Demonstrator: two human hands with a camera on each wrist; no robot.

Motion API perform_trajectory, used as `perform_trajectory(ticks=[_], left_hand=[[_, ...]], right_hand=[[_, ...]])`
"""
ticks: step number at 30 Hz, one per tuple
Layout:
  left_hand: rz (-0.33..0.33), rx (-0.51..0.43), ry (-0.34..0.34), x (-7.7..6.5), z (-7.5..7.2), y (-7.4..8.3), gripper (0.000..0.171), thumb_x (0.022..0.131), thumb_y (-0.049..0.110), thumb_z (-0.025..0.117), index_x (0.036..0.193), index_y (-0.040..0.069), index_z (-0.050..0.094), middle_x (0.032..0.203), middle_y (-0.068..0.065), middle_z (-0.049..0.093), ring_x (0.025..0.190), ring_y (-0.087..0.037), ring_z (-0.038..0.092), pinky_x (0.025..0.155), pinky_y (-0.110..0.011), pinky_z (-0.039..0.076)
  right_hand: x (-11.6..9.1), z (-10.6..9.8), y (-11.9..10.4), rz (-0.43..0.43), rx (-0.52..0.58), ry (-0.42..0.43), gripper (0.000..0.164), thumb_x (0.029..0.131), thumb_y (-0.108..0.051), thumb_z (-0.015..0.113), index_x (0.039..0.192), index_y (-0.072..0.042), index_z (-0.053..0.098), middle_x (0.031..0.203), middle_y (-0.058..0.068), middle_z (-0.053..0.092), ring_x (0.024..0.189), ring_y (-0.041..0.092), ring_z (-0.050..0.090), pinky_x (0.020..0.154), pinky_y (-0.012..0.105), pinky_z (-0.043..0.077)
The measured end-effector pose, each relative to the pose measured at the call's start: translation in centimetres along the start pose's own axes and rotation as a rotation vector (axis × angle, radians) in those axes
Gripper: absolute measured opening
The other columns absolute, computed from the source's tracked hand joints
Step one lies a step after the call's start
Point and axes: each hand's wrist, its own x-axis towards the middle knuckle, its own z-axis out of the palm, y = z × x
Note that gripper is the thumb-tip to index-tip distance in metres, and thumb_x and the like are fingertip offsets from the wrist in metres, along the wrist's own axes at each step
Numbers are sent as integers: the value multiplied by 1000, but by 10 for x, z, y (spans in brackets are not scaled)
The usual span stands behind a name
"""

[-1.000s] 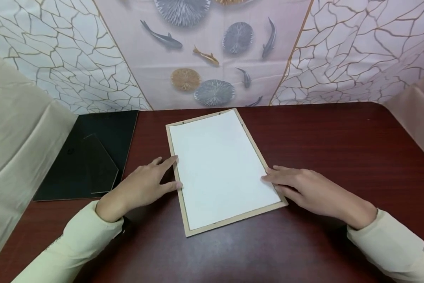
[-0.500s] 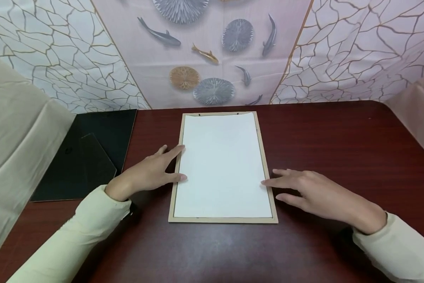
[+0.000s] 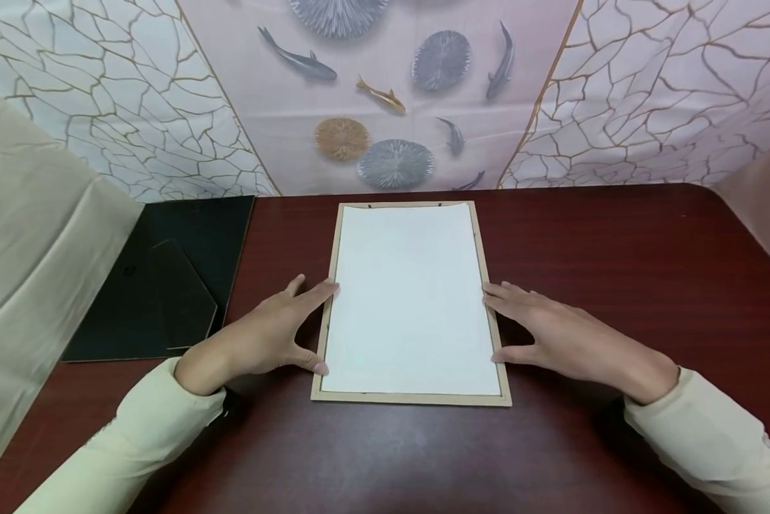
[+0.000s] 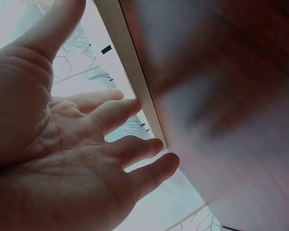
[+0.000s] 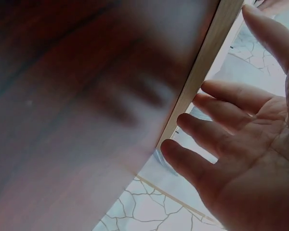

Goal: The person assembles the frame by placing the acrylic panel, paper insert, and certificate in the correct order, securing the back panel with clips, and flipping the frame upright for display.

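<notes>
A pale wooden picture frame lies on the table with a white sheet filling its inside. Its long sides run away from me, and small dark tabs show at the far edge. My left hand is at the left side, thumb and index fingertips on the rim. At the right side, the fingertips of my right hand touch the rim, thumb lower down. In the left wrist view the fingers spread loosely beside the frame's outer side. The right wrist view shows relaxed fingers along the opposite side.
To the left lies a black backing board with a stand flap on it. The dark red wooden table ends at a patterned cloth behind. Plain beige cloth hangs at the left side.
The picture frame was tilted and has been turned until it lies straight. Both hands have shifted along its sides, and the right thumb now touches the rim.
</notes>
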Motion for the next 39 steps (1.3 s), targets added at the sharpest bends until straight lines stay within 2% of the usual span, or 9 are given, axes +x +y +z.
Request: perform_trajectory(ticks=[7,16,19,22,27,33,39], left_hand=[[-7,45,12,7,2,3,115,77,38,93,168,21,25,170,-32,20,155,-55,26,114,-73,34],[-1,22,5,19,2,12,115,78,34,93,168,21,24,171,-26,23,157,-51,21,116,-70,35],[5,11,2,23,3,15,115,77,33,93,168,21,23,172,-24,23,158,-50,19,117,-70,34],[11,1,-1,28,5,20,115,78,33,93,168,21,23,173,-21,23,158,-50,19,118,-70,33],[23,-18,-4,33,6,25,115,77,32,93,168,22,23,175,-12,23,161,-46,15,119,-69,31],[69,-15,5,30,8,22,110,80,33,92,167,17,27,176,-4,22,163,-42,8,120,-70,29],[110,31,52,16,14,16,92,90,40,82,166,18,33,175,-3,24,162,-44,9,121,-71,25]], right_hand=[[2,-3,9,39,-10,-32,90,91,-53,77,161,-9,41,172,8,31,158,41,27,109,69,42],[3,-12,23,91,49,-100,109,81,-64,81,165,-14,32,176,7,22,160,43,20,100,72,44],[0,-12,29,99,68,-102,112,80,-63,82,166,-15,31,176,7,21,160,45,19,101,75,42],[-3,-13,34,102,84,-98,112,79,-61,84,166,-15,31,176,8,22,159,46,18,108,79,32],[-6,-14,41,104,115,-87,114,76,-57,87,165,-11,32,174,13,25,159,47,18,118,75,20],[-6,-14,44,90,139,-76,114,76,-58,87,165,-12,32,174,14,26,158,48,20,116,74,26],[-6,-15,45,96,160,-72,114,75,-55,88,165,-12,33,174,14,25,158,49,19,116,73,28]])
